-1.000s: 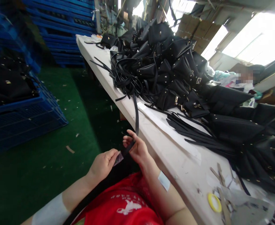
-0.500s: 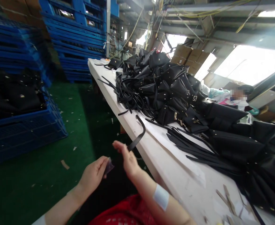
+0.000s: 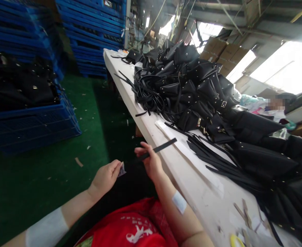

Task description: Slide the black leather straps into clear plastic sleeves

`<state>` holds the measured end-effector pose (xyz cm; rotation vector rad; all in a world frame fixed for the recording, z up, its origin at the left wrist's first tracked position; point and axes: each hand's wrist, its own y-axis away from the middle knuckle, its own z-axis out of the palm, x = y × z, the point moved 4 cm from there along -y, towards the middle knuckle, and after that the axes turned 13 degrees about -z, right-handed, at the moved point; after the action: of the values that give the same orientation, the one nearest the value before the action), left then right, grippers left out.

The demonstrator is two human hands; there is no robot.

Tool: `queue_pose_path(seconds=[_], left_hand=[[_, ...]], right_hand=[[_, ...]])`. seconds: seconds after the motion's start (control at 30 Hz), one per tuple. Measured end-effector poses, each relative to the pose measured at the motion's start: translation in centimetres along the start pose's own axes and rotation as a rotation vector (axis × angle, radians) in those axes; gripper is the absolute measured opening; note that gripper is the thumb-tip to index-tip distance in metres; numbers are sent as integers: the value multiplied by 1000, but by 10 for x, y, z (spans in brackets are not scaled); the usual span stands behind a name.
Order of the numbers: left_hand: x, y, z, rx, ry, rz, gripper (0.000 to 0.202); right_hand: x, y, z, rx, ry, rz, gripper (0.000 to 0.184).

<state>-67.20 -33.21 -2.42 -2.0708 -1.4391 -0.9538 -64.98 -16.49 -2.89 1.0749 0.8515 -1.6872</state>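
My right hand [image 3: 151, 161] is closed on a black leather strap [image 3: 163, 146] near the table's near edge; the strap's free end points right over the white table [image 3: 189, 171]. My left hand [image 3: 105, 176] sits a little to the left and lower, pinching a small greyish scrap [image 3: 122, 169] between thumb and fingers. The two hands are apart. A pile of black leather bags [image 3: 189, 82] and tangled straps [image 3: 145, 92] lies farther along the table. Flat black strips [image 3: 212, 157] are stacked just right of my right hand.
Blue plastic pallets and crates [image 3: 32, 116] stand on the green floor [image 3: 63, 151] to the left, some holding black bags. Brown scraps [image 3: 243, 209] and a yellow tape roll [image 3: 235, 240] lie at the table's near right. Cardboard boxes [image 3: 217, 51] stand behind the pile. Another person is at far right.
The strap in my right hand has swung from hanging up in a curl to pointing out flat to the right. My hands have drawn apart, and the view shifted slightly.
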Motion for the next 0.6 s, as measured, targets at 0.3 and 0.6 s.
queue_pose_path(seconds=[0.3, 0.6], left_hand=[[40, -16, 7, 13, 178, 72, 32], [67, -26, 25, 28, 112, 89, 37]], right_hand=[[-25, 18, 13, -250, 297, -39, 58], [-41, 25, -9, -117, 332, -117, 60]])
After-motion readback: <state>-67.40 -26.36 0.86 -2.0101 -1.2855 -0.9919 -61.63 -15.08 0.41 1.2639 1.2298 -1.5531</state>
